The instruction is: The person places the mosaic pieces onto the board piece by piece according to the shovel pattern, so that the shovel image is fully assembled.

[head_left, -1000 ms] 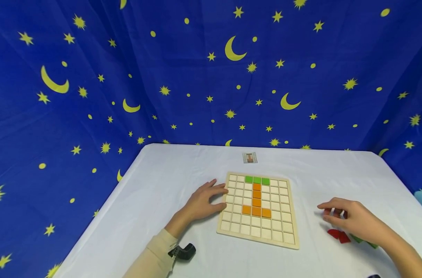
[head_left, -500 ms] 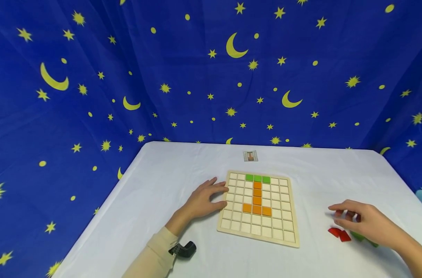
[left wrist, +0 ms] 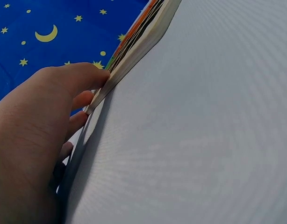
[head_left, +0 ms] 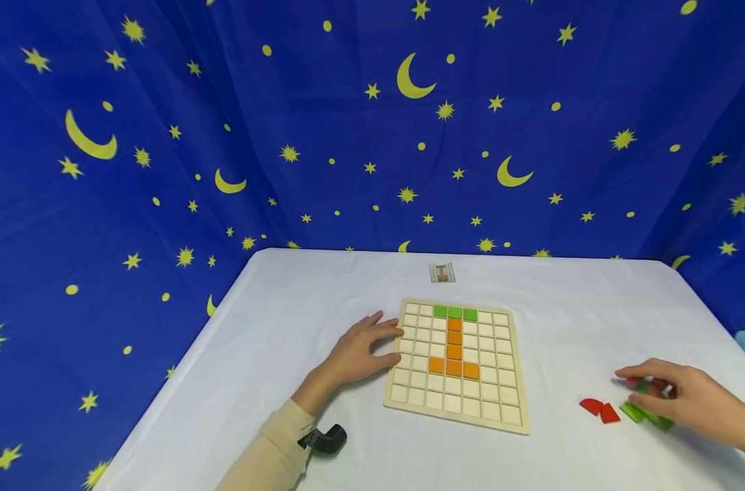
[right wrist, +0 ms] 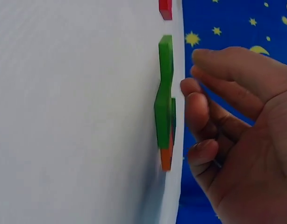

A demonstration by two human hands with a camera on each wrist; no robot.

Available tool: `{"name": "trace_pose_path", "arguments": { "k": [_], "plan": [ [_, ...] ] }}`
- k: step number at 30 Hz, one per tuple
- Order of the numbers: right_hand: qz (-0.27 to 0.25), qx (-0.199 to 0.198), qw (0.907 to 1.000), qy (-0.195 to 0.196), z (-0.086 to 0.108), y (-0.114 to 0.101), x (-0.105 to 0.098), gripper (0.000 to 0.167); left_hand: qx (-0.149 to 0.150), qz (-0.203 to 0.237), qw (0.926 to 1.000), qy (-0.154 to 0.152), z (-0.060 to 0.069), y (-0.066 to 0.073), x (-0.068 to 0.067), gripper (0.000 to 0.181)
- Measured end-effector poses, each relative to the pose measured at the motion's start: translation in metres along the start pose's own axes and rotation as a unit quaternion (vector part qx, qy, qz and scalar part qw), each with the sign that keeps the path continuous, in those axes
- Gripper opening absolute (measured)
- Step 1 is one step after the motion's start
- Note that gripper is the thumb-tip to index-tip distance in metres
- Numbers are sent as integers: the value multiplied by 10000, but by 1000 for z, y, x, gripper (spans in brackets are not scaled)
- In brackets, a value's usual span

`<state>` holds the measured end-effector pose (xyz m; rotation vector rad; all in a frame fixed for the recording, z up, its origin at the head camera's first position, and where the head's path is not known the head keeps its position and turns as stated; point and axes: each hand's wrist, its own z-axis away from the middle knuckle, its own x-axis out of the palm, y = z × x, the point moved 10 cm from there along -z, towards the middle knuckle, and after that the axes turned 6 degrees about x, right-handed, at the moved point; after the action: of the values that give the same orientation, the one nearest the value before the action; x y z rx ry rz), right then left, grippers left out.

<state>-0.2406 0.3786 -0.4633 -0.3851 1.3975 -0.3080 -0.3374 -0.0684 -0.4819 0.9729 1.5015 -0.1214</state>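
Observation:
My left hand (head_left: 356,354) rests against the left rim of a square wooden grid board (head_left: 421,402), fingertips and thumb touching the edge. The left wrist view shows this hand (left wrist: 45,102) beside the board's rim (left wrist: 150,44). On the board, green tiles (head_left: 454,312) form a short row at the far side, with orange tiles (head_left: 454,352) running down to an orange row. At the right, my right hand (head_left: 685,399) hovers over green pieces (head_left: 632,411), fingers loosely bent and apart from them. In the right wrist view nothing shows within the hand (right wrist: 241,102).
Two red wedge pieces (head_left: 609,413) lie left of the green ones. An orange piece (right wrist: 166,159) sits behind the green pieces in the right wrist view. A small picture card (head_left: 442,273) lies beyond the board on the white-covered table (head_left: 323,286). A star-patterned curtain (head_left: 347,136) surrounds it.
My right hand has moved rightward, away from the board, and the red and green pieces show more fully. My left hand has stayed at the board's edge.

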Motion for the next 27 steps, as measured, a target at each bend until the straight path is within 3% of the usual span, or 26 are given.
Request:
{"name": "trace_pose_path", "arguments": {
  "k": [9,16,20,27],
  "plan": [
    [181,579,9982,-22,1,36,-6,44,-43,18,10000,-16,-1,1,-1,49],
    [318,656,9972,136,5,56,-8,46,94,31,10000,-3,-1,5,-2,48],
    [358,785,9962,-105,7,68,-3,50,42,81,10000,-31,0,6,-2,48],
    [357,643,9969,-283,10,74,3,45,36,62,10000,-8,2,4,-3,49]
  ]
}}
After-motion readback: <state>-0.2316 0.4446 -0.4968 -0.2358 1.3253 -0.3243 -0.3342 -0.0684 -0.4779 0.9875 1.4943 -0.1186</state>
